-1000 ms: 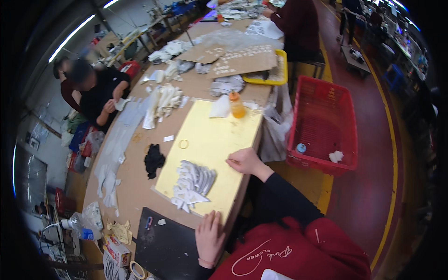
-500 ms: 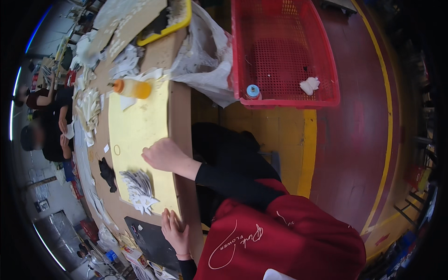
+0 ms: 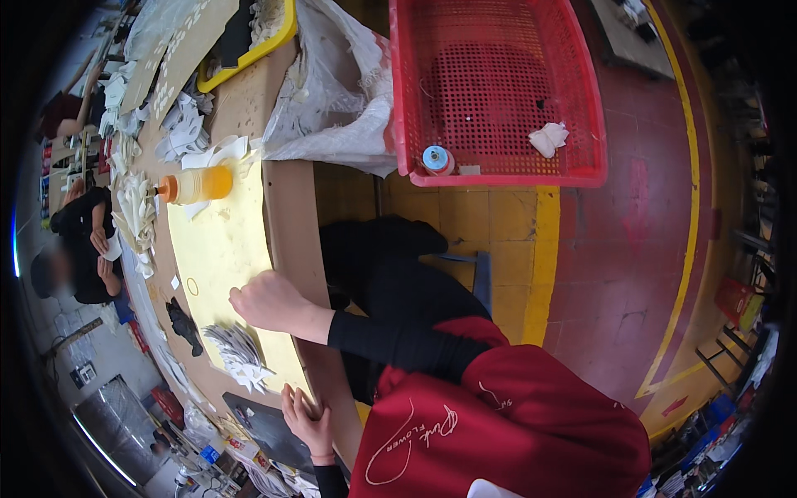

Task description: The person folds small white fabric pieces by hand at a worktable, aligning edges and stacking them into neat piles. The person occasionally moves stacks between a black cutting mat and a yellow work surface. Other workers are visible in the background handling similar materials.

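Note:
My right hand point(image 3: 270, 303) is curled closed over the yellow sheet point(image 3: 220, 241) near the table's edge. Whatever it may hold is hidden by the fingers. Fingers apart, my left hand point(image 3: 307, 422) rests at the sheet's near corner by the table edge. Between the hands, a fanned stack of grey-white cut pieces point(image 3: 238, 355) lies on the sheet. A squeeze bottle point(image 3: 199, 185) of yellow liquid with an orange cap lies toward the sheet's far end. A small ring point(image 3: 193, 286) is drawn or lying on the sheet; I cannot tell which.
A black crumpled cloth point(image 3: 183, 326) and a dark board point(image 3: 270, 427) are on the table point(image 3: 290, 216). White plastic sacking point(image 3: 332, 100) hangs beside a red crate point(image 3: 498, 174) holding a blue-topped container point(image 3: 437, 159). A yellow tray point(image 3: 249, 62) stands farther up. Across the table sits another person point(image 3: 87, 241).
The whole view has shifted, so the table and both hands sit a little farther left. The hands keep nearly the same pose, and the stack stays between them.

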Available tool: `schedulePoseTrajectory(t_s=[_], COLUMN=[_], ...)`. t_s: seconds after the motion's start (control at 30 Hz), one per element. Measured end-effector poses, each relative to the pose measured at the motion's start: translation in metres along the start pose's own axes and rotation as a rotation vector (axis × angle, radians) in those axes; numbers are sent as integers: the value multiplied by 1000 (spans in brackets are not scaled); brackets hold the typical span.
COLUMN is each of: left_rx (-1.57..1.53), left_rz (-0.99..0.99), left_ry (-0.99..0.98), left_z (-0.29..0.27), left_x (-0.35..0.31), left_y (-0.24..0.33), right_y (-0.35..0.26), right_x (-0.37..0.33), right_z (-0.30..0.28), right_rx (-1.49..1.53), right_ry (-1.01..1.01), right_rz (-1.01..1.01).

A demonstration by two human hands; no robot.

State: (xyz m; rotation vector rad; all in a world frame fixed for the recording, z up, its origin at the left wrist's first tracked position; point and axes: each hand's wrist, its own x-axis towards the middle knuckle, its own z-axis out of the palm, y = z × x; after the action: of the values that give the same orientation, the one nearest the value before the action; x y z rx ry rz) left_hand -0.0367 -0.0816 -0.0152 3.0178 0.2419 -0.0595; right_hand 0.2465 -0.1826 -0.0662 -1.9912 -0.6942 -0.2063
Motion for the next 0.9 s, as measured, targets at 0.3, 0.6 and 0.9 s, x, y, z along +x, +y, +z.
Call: schedulePoseTrajectory(t_s=[0.3,0.6,0.9], left_rx=[-3,10,40], left_rz=[-43,-65,-44], left_ry=[-21,-20,-33], left_z=[-2,-4,-2], left_x=[-7,-2,-7], left_y=[-1,3,0], right_y=[-6,2,1], right_x=[1,1,0], right_z=[-3,-8,-11], right_rx=[45,93,88], right_ry=[30,48,33], right_rz=[43,6,-2])
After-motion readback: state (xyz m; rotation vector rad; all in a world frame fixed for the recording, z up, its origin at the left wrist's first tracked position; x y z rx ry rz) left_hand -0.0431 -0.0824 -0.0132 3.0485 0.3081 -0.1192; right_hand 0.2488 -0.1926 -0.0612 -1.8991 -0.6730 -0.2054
